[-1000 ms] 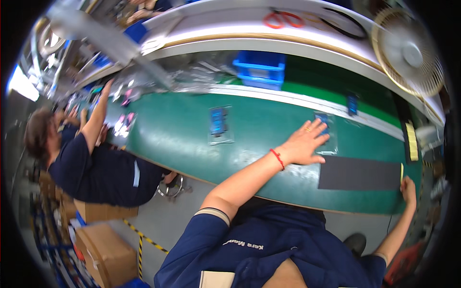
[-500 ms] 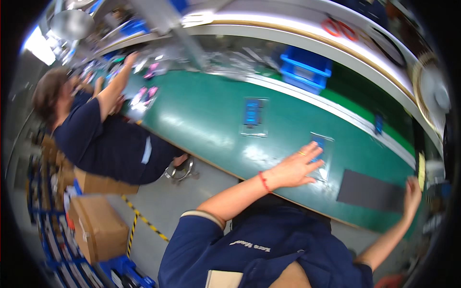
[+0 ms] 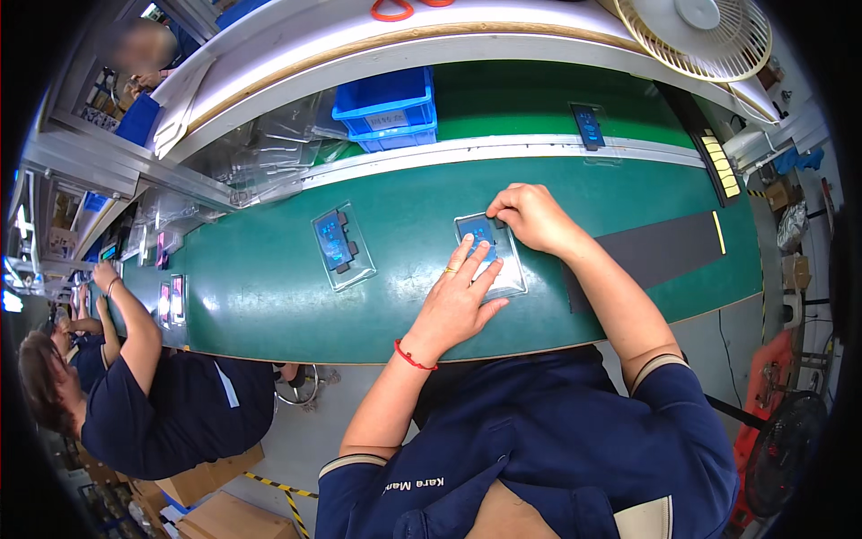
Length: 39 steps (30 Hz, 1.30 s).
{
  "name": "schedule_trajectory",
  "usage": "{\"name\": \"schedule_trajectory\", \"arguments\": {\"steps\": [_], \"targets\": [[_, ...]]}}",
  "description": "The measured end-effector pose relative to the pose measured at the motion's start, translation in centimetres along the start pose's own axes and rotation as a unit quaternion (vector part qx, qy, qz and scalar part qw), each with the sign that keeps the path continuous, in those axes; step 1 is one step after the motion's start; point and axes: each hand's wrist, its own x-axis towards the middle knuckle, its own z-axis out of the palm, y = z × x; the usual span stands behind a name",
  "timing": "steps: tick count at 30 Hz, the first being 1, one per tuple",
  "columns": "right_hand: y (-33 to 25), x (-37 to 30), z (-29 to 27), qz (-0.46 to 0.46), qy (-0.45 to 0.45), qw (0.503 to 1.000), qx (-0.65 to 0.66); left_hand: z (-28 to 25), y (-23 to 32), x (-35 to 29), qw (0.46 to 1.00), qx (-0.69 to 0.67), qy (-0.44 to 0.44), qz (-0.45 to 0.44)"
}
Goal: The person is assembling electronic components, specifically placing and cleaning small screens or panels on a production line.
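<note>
While the spread left hand [image 3: 455, 307] touches a blue-faced module [image 3: 474, 232], already in a clear tray [image 3: 509, 273] on the workbench [image 3: 251, 260], the right hand [image 3: 537, 219] pinches near its corner (grip unclear), handling seemingly unfinished.

Green worktable [image 3: 256, 278], white raised shelf [image 3: 314, 27], grey floor [image 3: 305, 449], yellow-black floor tape [image 3: 294, 512]

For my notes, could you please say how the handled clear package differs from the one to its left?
The handled package is partly covered by the left hand; the left package is uncovered. The right hand is at the handled package's upper edge; no hand is at the left package. Both are clear, holding blue-faced items.
</note>
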Motion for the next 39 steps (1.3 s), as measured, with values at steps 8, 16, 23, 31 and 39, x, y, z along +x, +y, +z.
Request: {"name": "schedule_trajectory", "arguments": {"steps": [8,16,23,31,39], "targets": [[-1.4,0.2,1.9,0.07,0.046,0.995,-0.05,-0.1,0.0,-0.1,1.0,0.001,-0.005,-0.006],[-2.6,-1.0,2.6,0.048,0.121,0.982,-0.135,-0.3,-0.2,-0.2,1.0,0.006,-0.004,-0.009],[-0.9,-2.4,2.8,-0.056,0.153,0.97,-0.179,-0.2,0.1,0.3,1.0,-0.008,-0.007,0.0],[-0.8,-4.3,1.7,-0.065,0.168,0.964,-0.193,-0.3,0.2,0.1,1.0,0.006,0.006,-0.007],[15.7,-20.7,-18.3,0.276,0.4,0.801,-0.35,-0.9,0.7,0.3,0.999,0.031,-0.013,-0.003]]}}
